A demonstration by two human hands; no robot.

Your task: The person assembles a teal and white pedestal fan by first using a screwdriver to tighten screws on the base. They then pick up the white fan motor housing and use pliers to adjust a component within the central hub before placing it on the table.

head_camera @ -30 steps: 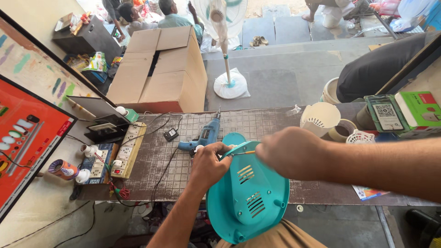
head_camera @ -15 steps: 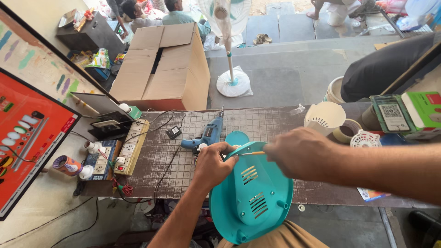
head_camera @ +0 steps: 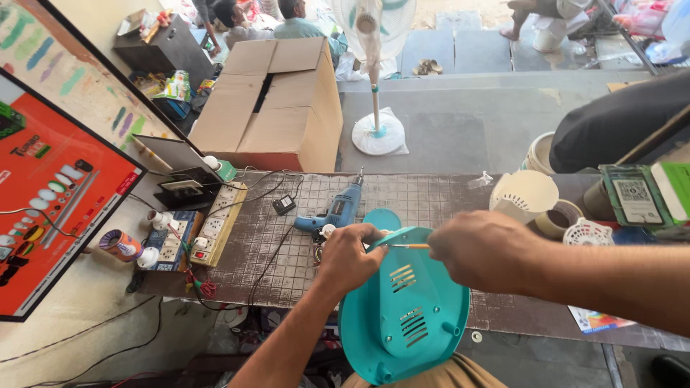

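Observation:
A teal plastic fan housing [head_camera: 406, 316] with vent slots stands tilted between my lap and the tiled bench [head_camera: 287, 259]. My left hand [head_camera: 352, 259] grips its upper left rim. My right hand [head_camera: 485, 251] is closed around a screwdriver with an orange shaft [head_camera: 410, 246], its tip pointing left toward my left hand at the housing's top edge. Just behind the housing lies a blue power drill [head_camera: 334, 213] on the bench.
A power strip and socket boards [head_camera: 208, 230] with wires sit at the bench's left. White fan parts [head_camera: 523, 195] and a tape roll lie at the right. Beyond stand a cardboard box [head_camera: 277, 104] and a pedestal fan [head_camera: 375, 86]; people sit at the back.
The view has shifted slightly; both hands stay on the housing and screwdriver, with the screwdriver tip still at the top rim.

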